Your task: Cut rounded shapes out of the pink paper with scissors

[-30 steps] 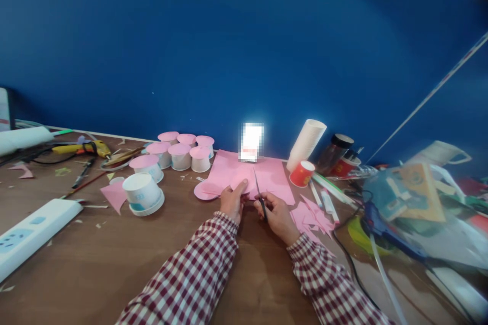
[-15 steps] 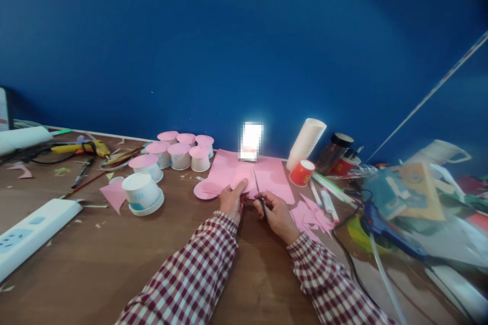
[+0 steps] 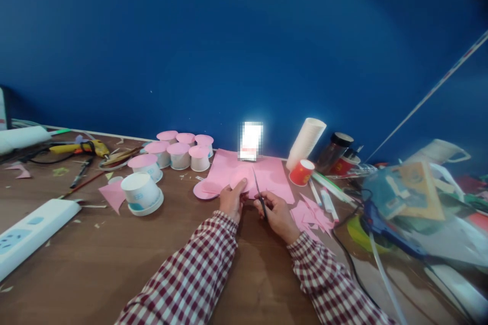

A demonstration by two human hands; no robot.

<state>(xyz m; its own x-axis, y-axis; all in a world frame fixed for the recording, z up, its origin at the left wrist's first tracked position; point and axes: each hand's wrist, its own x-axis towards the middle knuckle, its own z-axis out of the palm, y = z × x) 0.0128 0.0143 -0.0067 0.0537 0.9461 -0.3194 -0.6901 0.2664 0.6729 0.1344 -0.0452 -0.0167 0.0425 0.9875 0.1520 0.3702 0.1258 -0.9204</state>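
Observation:
My left hand (image 3: 231, 202) pinches a piece of pink paper (image 3: 241, 181) just above the wooden table (image 3: 95, 254). My right hand (image 3: 277, 214) is closed round the handles of a pair of scissors (image 3: 258, 193), whose blades point away from me into the pink piece. Larger pink sheets (image 3: 267, 175) lie flat on the table right behind both hands. Both of my sleeves are red-and-white checked.
Pink-topped paper cups (image 3: 179, 151) cluster at the back left, with an upturned white cup (image 3: 141, 190) nearer. A white power strip (image 3: 26, 233) lies far left. Pink scraps (image 3: 310, 216), a red cup (image 3: 301, 172), a leaning cup stack (image 3: 307, 142), pens and a blue glue gun (image 3: 385, 226) crowd the right.

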